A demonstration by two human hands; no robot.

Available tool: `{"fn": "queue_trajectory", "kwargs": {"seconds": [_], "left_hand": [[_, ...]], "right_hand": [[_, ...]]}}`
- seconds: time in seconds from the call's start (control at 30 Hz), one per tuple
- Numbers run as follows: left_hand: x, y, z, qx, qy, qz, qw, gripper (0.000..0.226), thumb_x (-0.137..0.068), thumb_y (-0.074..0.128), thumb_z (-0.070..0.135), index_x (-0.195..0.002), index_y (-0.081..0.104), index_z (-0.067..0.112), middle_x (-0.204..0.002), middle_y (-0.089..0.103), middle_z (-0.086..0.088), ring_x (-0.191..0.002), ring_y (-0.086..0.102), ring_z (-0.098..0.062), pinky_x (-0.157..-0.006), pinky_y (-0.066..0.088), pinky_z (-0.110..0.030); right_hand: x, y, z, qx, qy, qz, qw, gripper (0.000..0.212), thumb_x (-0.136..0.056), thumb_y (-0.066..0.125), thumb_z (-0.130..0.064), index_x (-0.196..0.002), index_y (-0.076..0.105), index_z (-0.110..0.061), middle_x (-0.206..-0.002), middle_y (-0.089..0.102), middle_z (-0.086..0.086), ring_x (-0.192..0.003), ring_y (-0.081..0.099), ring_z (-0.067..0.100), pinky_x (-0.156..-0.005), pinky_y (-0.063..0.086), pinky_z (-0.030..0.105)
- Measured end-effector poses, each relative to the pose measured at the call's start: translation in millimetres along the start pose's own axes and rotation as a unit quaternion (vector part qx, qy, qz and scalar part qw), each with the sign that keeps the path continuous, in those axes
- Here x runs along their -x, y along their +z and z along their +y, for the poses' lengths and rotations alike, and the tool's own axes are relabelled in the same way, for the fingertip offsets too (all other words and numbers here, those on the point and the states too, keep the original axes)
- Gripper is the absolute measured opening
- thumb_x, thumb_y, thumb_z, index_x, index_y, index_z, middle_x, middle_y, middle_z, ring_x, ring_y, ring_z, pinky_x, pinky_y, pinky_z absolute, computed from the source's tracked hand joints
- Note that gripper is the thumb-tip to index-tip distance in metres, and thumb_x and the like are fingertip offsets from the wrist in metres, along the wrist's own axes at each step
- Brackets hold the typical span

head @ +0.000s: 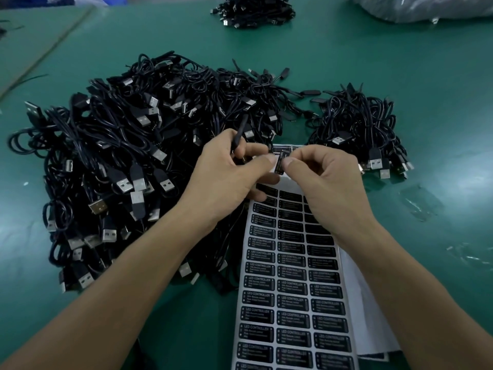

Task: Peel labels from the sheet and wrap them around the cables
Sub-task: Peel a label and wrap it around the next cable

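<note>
Label sheet nearest, left hand gripping cable, right hand pinching label

Both hands meet above the far end of the label sheet, which lies flat on the green tabletop. The left hand has its grip round a black cable, with the thumb against a black label. The right hand pinches the same label. A large cable pile lies left of the sheet. A smaller pile lies to the right, and a third pile sits at the far edge.
</note>
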State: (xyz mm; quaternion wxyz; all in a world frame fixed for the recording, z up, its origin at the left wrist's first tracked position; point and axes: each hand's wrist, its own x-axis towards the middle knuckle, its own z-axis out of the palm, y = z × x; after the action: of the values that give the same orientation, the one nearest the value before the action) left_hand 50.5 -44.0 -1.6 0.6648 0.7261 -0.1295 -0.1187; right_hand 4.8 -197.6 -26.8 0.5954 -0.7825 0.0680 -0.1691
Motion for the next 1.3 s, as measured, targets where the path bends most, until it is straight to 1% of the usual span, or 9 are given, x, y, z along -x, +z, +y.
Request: {"fn": "queue_trajectory", "kwargs": {"seconds": [0.07, 0.2, 0.3, 0.4, 0.6, 0.73, 0.87, 1.0, 1.3], "left_hand": [[-1.6, -0.6, 1.1, -0.009, -0.020, 0.011, 1.000, 0.019, -0.101, 0.058, 0.026, -0.086, 0.052, 0.016, -0.104, 0.069, 0.000, -0.073, 0.075, -0.016, -0.047, 0.051, -0.024], [-1.7, -5.0, 3.6, -0.016, -0.024, 0.009, 1.000, 0.042, -0.108, 0.039, 0.035, -0.077, 0.056, 0.013, -0.065, 0.063, 0.005, -0.054, 0.059, -0.017, -0.045, 0.050, -0.029], [0.1, -2.3, 5.2, -0.005, -0.010, -0.038, 0.999, 0.052, -0.109, 0.034, 0.037, -0.081, 0.068, 0.011, -0.075, 0.057, -0.001, -0.059, 0.057, -0.012, -0.047, 0.049, -0.026], [0.6, -2.2, 7.2, -0.020, 0.010, -0.093, 0.995, 0.054, -0.108, 0.031, 0.042, -0.092, 0.076, 0.016, -0.064, 0.045, -0.001, -0.050, 0.048, -0.012, -0.045, 0.046, -0.024], [2.8, -0.7, 6.6, -0.039, -0.046, -0.101, 0.993, 0.047, -0.108, 0.036, 0.034, -0.066, 0.051, 0.018, -0.048, 0.031, 0.011, -0.041, 0.028, -0.006, -0.040, 0.028, -0.015], [3.2, 0.3, 4.8, -0.025, -0.052, -0.129, 0.990, 0.019, -0.095, 0.036, 0.014, -0.076, 0.038, 0.014, -0.048, 0.028, 0.009, -0.040, 0.023, -0.008, -0.040, 0.025, -0.020], [3.0, -0.8, 4.2, -0.067, -0.045, -0.160, 0.984, 0.027, -0.098, 0.032, 0.012, -0.074, 0.040, 0.017, -0.049, 0.031, 0.011, -0.041, 0.026, -0.006, -0.042, 0.024, -0.022], [2.8, 0.0, 3.5, -0.063, -0.038, -0.167, 0.983, 0.029, -0.105, 0.042, 0.017, -0.080, 0.058, 0.013, -0.052, 0.040, 0.007, -0.041, 0.036, -0.005, -0.040, 0.032, -0.015], [1.9, -2.7, 3.0, -0.047, -0.018, -0.093, 0.994, 0.011, -0.094, 0.068, 0.018, -0.087, 0.070, 0.009, -0.066, 0.069, -0.001, -0.052, 0.068, -0.018, -0.046, 0.052, -0.024]], "right_hand": [[-1.3, -0.3, 1.7, -0.008, 0.007, 0.017, 1.000, 0.019, -0.093, 0.067, -0.020, -0.074, 0.068, -0.019, -0.054, 0.052, -0.018, -0.049, 0.041, -0.001, -0.048, 0.035, 0.011], [-5.6, -3.5, 5.5, 0.001, -0.007, 0.043, 0.999, 0.013, -0.093, 0.069, -0.020, -0.080, 0.071, -0.020, -0.062, 0.060, -0.018, -0.057, 0.049, -0.003, -0.055, 0.041, 0.010], [-6.9, -6.5, 5.4, 0.003, -0.029, 0.025, 0.999, 0.013, -0.092, 0.070, -0.017, -0.080, 0.071, -0.020, -0.064, 0.061, -0.018, -0.058, 0.050, -0.002, -0.057, 0.041, 0.011], [-7.7, -10.6, 2.5, -0.024, -0.038, 0.016, 0.999, 0.013, -0.093, 0.070, -0.015, -0.080, 0.071, -0.020, -0.065, 0.059, -0.014, -0.058, 0.047, -0.001, -0.056, 0.041, 0.014], [-5.1, -11.9, -10.3, -0.266, 0.047, -0.024, 0.962, 0.015, -0.085, 0.069, -0.018, -0.070, 0.071, -0.023, -0.066, 0.056, -0.001, -0.062, 0.048, 0.010, -0.059, 0.043, 0.022], [1.7, 1.0, -13.1, -0.352, 0.106, -0.106, 0.924, 0.008, -0.082, 0.071, -0.023, -0.078, 0.066, -0.018, -0.078, 0.064, -0.001, -0.075, 0.061, 0.011, -0.072, 0.050, 0.027], [3.1, 5.0, -14.3, -0.356, 0.113, -0.109, 0.921, 0.013, -0.082, 0.067, -0.022, -0.088, 0.065, -0.011, -0.086, 0.066, 0.004, -0.079, 0.062, 0.013, -0.080, 0.048, 0.031], [2.3, 3.8, -13.8, -0.340, 0.106, -0.075, 0.931, 0.010, -0.079, 0.068, -0.019, -0.083, 0.068, -0.010, -0.075, 0.065, 0.001, -0.069, 0.056, 0.012, -0.072, 0.047, 0.027], [0.2, -0.3, -10.9, -0.300, 0.111, -0.011, 0.947, 0.008, -0.073, 0.073, -0.024, -0.077, 0.072, -0.017, -0.074, 0.064, -0.002, -0.075, 0.056, 0.009, -0.068, 0.044, 0.024]]}}
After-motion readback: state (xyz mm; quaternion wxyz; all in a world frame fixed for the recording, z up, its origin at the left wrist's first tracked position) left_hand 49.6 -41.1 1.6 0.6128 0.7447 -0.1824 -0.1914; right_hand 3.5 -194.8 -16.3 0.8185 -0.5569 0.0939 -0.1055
